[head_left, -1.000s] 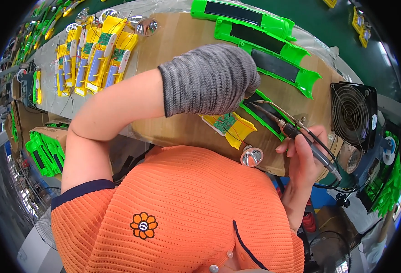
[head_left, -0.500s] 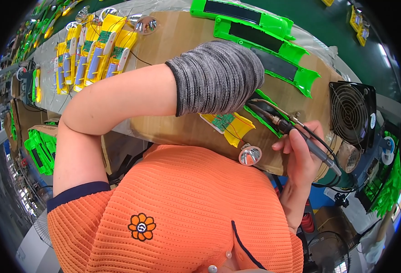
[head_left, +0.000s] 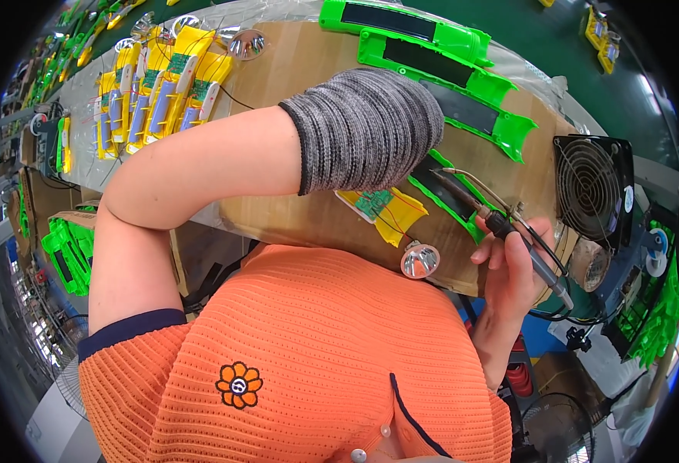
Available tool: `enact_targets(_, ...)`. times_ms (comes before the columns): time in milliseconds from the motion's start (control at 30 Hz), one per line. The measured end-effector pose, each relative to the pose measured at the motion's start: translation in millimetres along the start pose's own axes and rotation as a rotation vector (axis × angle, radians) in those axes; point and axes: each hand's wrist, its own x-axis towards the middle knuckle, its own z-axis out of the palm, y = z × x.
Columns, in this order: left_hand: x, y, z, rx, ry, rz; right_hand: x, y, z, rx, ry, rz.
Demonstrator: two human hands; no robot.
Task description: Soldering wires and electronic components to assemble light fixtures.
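My right hand point(head_left: 513, 270) is closed round the grey handle of a soldering iron point(head_left: 540, 266), which has a thin curved metal feed tube along it. The iron points up and left over a green casing half point(head_left: 472, 229) with a dark panel. My left forearm, in a grey striped sleeve point(head_left: 366, 131), reaches across the bench; the sleeve hides that hand and part of the casing. Below the sleeve lies a yellow holder point(head_left: 401, 217) with a green circuit board point(head_left: 373, 204). Wires join it to a shiny reflector point(head_left: 419, 261) at the bench's near edge.
Several green casing halves point(head_left: 474, 112) with dark panels lie in a row at the far right of the bench. Yellow holders point(head_left: 160, 116) with blue cells and boards stand at the far left, reflectors point(head_left: 247, 45) beside them. A black fan point(head_left: 591, 189) stands right of my hand.
My right hand has shifted slightly right and nearer to me with the soldering iron. The iron's tip has drawn back from the sleeve's edge and shows more fully over the casing.
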Motion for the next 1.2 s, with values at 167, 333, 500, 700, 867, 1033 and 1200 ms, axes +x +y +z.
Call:
enact_targets(167, -2, 3, -3, 0.041, -0.015, 0.023, -7, -1, -6, -0.018, 0.015, -0.031)
enact_targets(333, -3, -4, 10, 0.181, -0.097, -0.009, -15, 1, -11, -0.006, 0.028, -0.085)
enact_targets(500, -24, 9, 6, 0.246, 0.162, 0.14, -24, 7, -12, 0.001, 0.109, -0.096)
enact_targets(700, -40, 16, 36, 0.163, 0.278, 0.185, -29, 11, 0, 0.104, 0.165, -0.079)
enact_targets(867, -37, 21, 60, 0.132, 0.465, 0.229, -25, 22, 17, 0.266, 0.127, -0.084)
enact_targets(1033, -22, 32, 58, -0.208, 0.313, 0.1, -31, 14, -3, 0.279, 0.163, -0.164)
enact_targets(1200, -12, 28, 51, -0.109, 0.223, 0.076, -32, -11, -31, 0.015, 0.068, -0.193)
